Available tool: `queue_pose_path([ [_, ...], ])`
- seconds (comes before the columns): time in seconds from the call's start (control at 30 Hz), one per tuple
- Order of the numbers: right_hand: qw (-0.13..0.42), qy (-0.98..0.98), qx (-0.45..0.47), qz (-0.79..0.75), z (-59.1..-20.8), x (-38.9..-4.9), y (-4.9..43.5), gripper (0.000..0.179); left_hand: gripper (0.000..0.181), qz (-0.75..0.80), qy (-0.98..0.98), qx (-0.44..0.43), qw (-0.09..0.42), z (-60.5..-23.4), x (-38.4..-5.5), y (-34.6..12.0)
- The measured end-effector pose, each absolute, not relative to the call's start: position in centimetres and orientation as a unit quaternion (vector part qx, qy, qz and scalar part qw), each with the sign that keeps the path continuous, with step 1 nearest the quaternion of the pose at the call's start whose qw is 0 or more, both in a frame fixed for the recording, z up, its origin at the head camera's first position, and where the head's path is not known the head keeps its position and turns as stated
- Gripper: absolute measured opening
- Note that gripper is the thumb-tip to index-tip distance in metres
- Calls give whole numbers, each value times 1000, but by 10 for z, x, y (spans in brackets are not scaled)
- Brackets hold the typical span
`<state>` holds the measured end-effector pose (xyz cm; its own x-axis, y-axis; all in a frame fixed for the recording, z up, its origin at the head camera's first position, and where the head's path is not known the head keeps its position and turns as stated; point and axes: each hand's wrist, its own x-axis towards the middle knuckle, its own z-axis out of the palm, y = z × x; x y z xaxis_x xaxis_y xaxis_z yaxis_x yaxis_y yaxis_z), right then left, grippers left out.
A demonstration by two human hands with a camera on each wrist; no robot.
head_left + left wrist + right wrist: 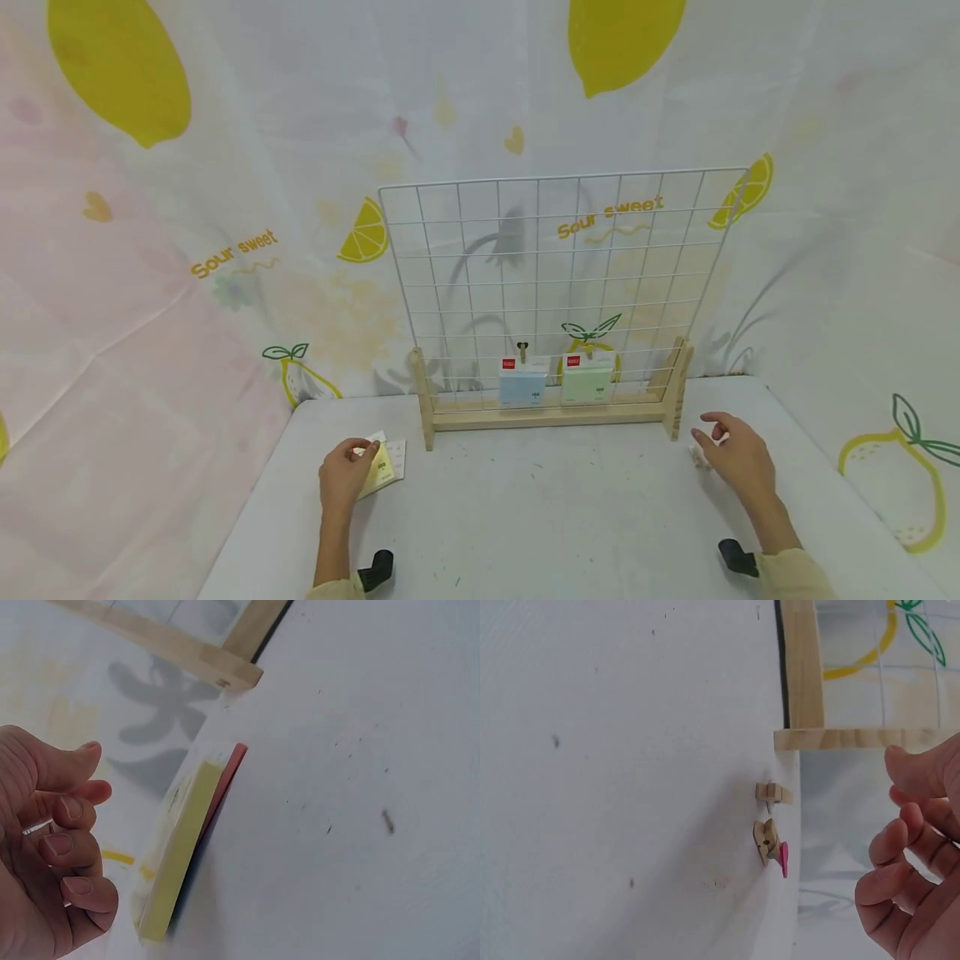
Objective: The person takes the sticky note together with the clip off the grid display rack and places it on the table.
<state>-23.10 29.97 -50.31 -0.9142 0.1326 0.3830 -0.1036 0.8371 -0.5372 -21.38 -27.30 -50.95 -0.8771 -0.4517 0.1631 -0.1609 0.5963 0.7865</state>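
Note:
My left hand (pixel 348 471) hovers at a yellow sticky-note pad (pixel 383 468), its fingers loosely curled. In the left wrist view that pad (pixel 180 855) leans over another one with a red edge (pixel 223 784), and a gap shows between them and the fingers. On the right side, my right hand (pixel 738 458) is held above two small wooden clothespins (pixel 767 841), one with a pink piece on it. Nothing shows between its loosely bent fingers. A blue pad (pixel 522 389) and a green pad (pixel 587 386) hang low on a white wire grid (pixel 538 251).
Two wooden feet and a crossbar (pixel 551 417) carry the grid at the back of the white table (pixel 547 508). A small clothespin (pixel 522 353) grips the blue pad's top. Behind stands a lemon-printed cloth (pixel 285 167).

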Motion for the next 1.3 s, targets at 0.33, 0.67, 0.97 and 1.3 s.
queue_pose_path([
  [0.33,229,-928,-9,292,-490,-236,281,31,21,-452,-859,137,197,-516,-222,-251],
  [0.67,281,-906,17,317,-478,-240,261,29,20,-465,-860,116,178,-512,-229,-228],
  [0.97,307,-891,45,331,-473,-247,247,30,15,-480,-855,96,172,-511,-239,-210],
  [1.3,330,-874,80,349,-465,-255,232,29,17,-515,-836,49,183,-504,-247,-192],
])
